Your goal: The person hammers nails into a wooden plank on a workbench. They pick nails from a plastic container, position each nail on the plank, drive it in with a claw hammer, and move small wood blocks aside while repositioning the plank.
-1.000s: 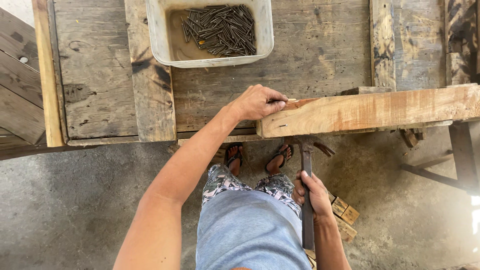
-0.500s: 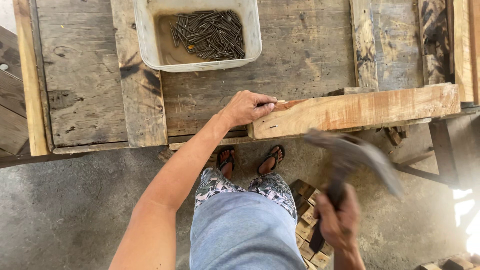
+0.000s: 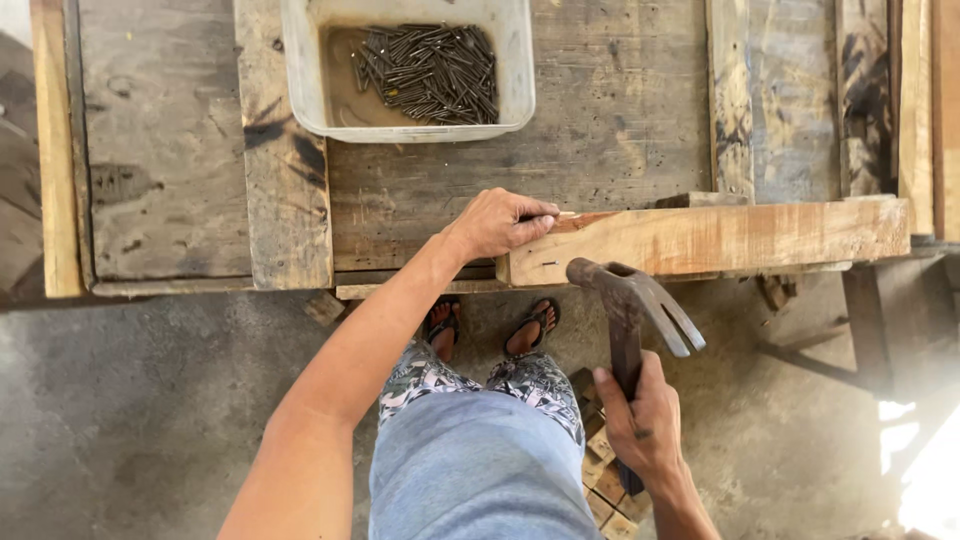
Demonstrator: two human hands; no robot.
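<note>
A white plastic tub (image 3: 515, 70) sits at about 12 o'clock on the weathered wooden workbench (image 3: 620, 150), its near rim overhanging a plank. Inside lies a heap of dark steel nails (image 3: 430, 72), piled mostly toward the right half of the tub; the left part of its floor shows bare and stained brown.

At the centre, the left hand (image 3: 495, 222) rests on the left end of a reddish, rough-sawn timber beam (image 3: 720, 238) that lies along the near edge of the bench, running off toward 3 o'clock. The fingers are curled nearly closed, thumb and forefinger pinched together on a thin nail (image 3: 540, 216) at the beam's top corner; only a short dark sliver of it shows between the fingertips, so how it stands cannot be told.

At about 5 o'clock the right hand (image 3: 645, 420) is wrapped fully around the dark handle of a claw hammer (image 3: 630, 300), fingers closed tight with the thumb across the grip. The hammer head hangs just below the beam's front face, near its left end, striking face pointing left and the forked claw pointing toward 4 o'clock, apart from the wood.

Below the bench, sandalled feet (image 3: 490, 325) stand on the concrete floor (image 3: 150, 400), and small wood offcuts (image 3: 598, 480) lie near 6 o'clock
</note>
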